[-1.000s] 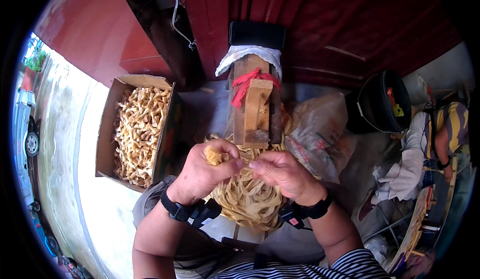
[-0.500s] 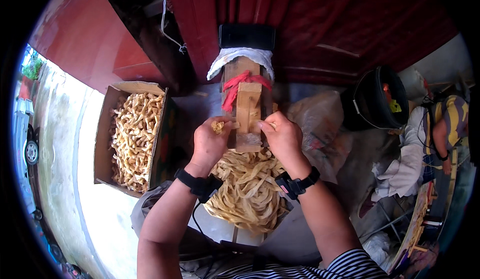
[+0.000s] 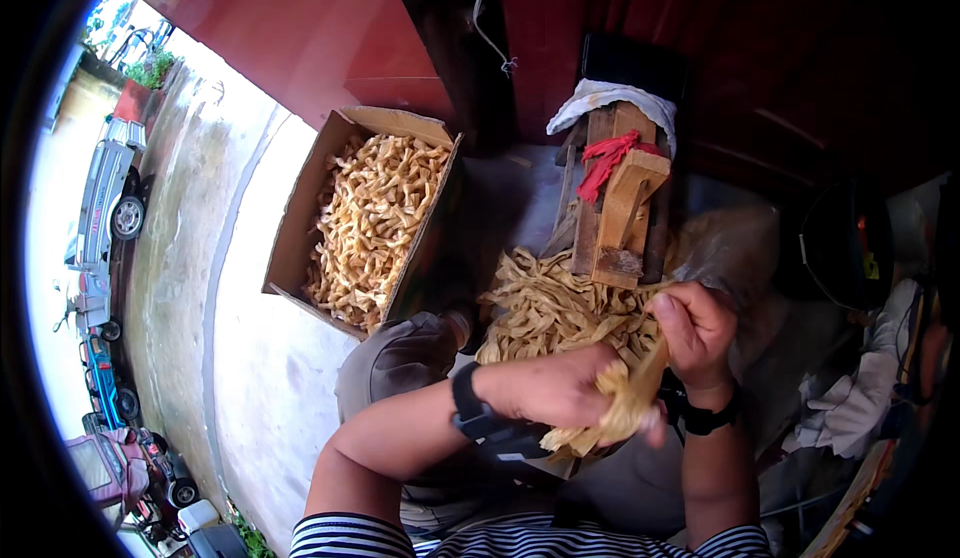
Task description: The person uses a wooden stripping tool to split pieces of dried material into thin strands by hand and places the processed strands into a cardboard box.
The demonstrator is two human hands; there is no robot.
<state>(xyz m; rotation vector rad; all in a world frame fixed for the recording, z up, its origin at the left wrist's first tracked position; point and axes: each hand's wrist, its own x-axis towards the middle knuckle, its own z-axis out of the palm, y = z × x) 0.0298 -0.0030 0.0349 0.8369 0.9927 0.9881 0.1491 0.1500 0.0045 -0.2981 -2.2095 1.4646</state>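
Note:
A pale yellow, wrinkled strip (image 3: 640,383) stretches between my two hands, low over my lap. My left hand (image 3: 565,388) is closed round its bunched lower part, with loose ends poking out beneath. Its upper end is pinched between the thumb and fingers of my right hand (image 3: 698,330). Under and behind my hands lies a heap of similar loose strips (image 3: 545,303). Just beyond them stands a narrow wooden stand (image 3: 625,213) with an upright block, a red cloth (image 3: 605,163) tied round it and a white cloth (image 3: 620,100) over its far end.
To the left, a cardboard box (image 3: 290,228) holds many short knotted yellow pieces (image 3: 380,223). A black bucket (image 3: 840,248) stands at the right, near a pale crumpled cloth (image 3: 850,403). Dark red panels (image 3: 560,18) close off the back. Parked vehicles (image 3: 105,198) show outside at far left.
My view has swung left. Both hands have come back from beside the wooden block toward my lap. A long strip now spans them, with the left hand lower and crossed toward the right.

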